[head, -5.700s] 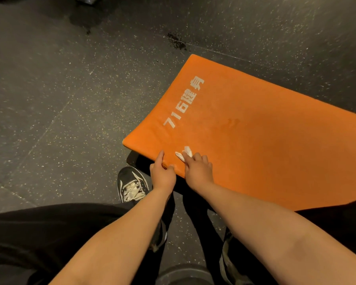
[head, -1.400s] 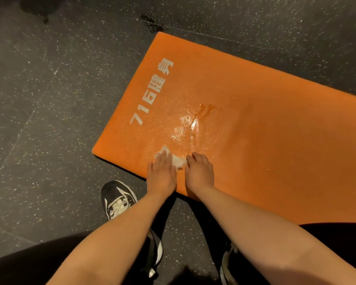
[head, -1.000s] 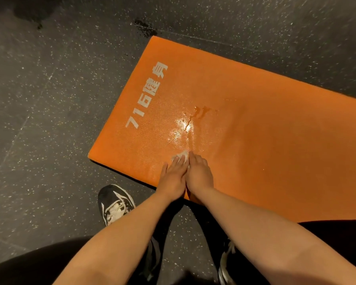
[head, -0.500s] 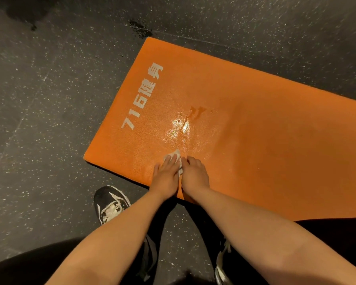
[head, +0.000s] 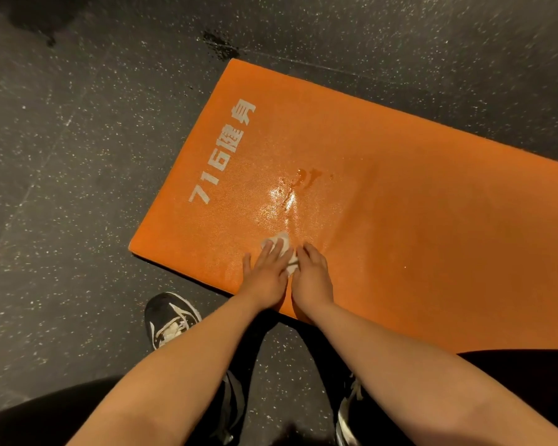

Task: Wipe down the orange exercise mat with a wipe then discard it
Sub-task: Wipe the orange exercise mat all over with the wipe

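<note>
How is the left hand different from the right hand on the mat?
The left hand has straight fingers lying flat; the right hand has curled fingers. The left hand presses on top of the white wipe; the right hand sits at its edge, and whether it grips the wipe is unclear. Both rest side by side on the orange mat.

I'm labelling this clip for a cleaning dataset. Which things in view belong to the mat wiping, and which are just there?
In the job: orange mat; white wipe, pressed flat by the left hand; right hand beside it.
Just there: black shoe; speckled floor; dark patch on it.
</note>
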`<state>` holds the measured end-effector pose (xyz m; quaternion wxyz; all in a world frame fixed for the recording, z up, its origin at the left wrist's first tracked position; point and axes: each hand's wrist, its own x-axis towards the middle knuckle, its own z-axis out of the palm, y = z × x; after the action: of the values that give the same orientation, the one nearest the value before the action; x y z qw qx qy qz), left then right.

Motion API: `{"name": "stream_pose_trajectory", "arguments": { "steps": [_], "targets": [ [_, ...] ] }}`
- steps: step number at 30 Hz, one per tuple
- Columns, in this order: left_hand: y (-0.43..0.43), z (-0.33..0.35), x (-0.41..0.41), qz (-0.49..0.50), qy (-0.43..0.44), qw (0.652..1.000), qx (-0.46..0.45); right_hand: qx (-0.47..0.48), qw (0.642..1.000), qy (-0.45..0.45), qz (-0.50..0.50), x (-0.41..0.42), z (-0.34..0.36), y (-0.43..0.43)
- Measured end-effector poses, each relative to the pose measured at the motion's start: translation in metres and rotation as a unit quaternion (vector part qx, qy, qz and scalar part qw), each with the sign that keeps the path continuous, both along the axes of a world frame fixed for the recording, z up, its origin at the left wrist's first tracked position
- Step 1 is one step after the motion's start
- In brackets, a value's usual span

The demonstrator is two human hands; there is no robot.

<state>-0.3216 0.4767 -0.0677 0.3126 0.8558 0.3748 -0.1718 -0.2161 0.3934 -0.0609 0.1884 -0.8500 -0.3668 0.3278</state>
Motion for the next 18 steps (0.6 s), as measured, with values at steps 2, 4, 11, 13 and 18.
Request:
{"name": "stream_pose_trajectory", "arguments": {
  "steps": [2, 4, 11, 13, 18],
  "targets": [
    [0.014, 0.000, -0.004, 0.030, 0.023, 0.999, 0.021, -0.014, 0.999, -0.017, 0.042, -0.003, -0.002, -0.002],
    [0.030, 0.001, -0.010, 0.110, 0.047, 0.992, 0.030, -0.024, 0.997, -0.034, 0.067, -0.005, -0.004, -0.002],
    [-0.011, 0.011, 0.001, 0.052, 0.016, 0.998, -0.009, 0.001, 1.000, -0.011, 0.003, -0.007, 0.007, 0.000],
    [-0.026, 0.010, -0.003, 0.033, 0.004, 0.999, -0.022, -0.002, 1.000, -0.025, -0.011, -0.010, 0.012, -0.002],
    [0.000, 0.009, -0.049, 0.033, 0.067, 0.997, 0.025, -0.075, 0.987, -0.077, 0.120, -0.024, 0.012, -0.016]
  ]
}}
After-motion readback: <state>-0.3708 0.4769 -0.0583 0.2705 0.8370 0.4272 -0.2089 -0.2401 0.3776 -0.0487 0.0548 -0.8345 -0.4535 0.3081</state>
